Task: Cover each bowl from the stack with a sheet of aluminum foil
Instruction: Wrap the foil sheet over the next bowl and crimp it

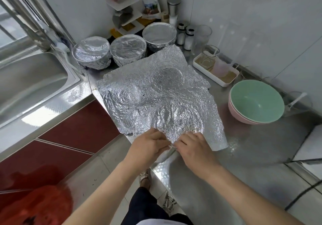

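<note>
Pinching the near edge of a crumpled foil sheet (pixel 156 99), the left hand (pixel 148 146) and right hand (pixel 195 152) meet fingertip to fingertip at the front edge of the steel bench (pixel 244 155), each with fingers closed on the foil. The sheet lies spread across the middle of the bench, wrinkled and marked with round bowl-rim impressions, its left edge overhanging the bench's front-left side. Three foil-covered bowls stand in a row along the bench's far edge: one (pixel 92 52) at the left beside the sink (pixel 34 78), one (pixel 128 49) in the middle, one (pixel 159 33) toward the back wall. Near the right edge of the bench sits the remaining stack, a green bowl (pixel 256 101) nested in a pink bowl (pixel 234 111), uncovered and apart from the sheet. A white tray (pixel 203 67) holding glassware lies just behind them against the wall.
</note>
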`<state>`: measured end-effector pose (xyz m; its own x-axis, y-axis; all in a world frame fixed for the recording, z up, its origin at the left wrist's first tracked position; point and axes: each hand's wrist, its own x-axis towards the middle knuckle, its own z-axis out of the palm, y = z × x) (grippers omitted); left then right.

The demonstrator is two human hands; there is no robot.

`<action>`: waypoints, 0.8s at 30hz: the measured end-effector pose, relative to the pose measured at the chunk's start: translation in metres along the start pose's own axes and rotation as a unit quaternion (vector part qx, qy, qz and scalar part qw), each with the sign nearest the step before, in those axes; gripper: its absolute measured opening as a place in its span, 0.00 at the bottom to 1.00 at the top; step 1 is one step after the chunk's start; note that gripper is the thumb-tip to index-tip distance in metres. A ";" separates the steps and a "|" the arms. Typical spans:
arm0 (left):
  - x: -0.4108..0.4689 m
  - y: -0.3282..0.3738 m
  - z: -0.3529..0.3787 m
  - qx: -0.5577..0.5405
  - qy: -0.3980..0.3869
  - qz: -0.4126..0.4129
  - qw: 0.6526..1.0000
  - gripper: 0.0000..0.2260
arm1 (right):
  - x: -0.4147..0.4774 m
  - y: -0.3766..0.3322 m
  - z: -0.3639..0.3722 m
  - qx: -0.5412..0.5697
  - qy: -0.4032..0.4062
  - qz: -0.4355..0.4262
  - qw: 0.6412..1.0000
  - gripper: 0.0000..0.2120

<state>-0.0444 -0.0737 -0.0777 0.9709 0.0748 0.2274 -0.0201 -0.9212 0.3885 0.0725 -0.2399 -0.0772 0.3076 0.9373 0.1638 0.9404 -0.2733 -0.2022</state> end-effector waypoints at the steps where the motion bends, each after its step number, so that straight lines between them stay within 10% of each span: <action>1: 0.002 0.001 0.001 0.008 0.001 0.007 1.000 0.12 | 0.000 0.001 0.001 -0.003 0.003 -0.005 1.000 0.11; 9: 0.019 0.018 0.020 0.054 -0.012 0.086 0.995 0.10 | -0.006 0.026 -0.009 0.005 -0.016 -0.033 0.999 0.13; 24: 0.022 0.020 0.009 -0.026 -0.023 -0.015 0.999 0.13 | -0.002 0.038 -0.016 0.103 -0.057 0.013 0.993 0.05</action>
<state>-0.0212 -0.0936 -0.0726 0.9812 0.0836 0.1737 -0.0015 -0.8977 0.4406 0.1099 -0.2555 -0.0698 0.3014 0.9523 0.0478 0.8796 -0.2584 -0.3996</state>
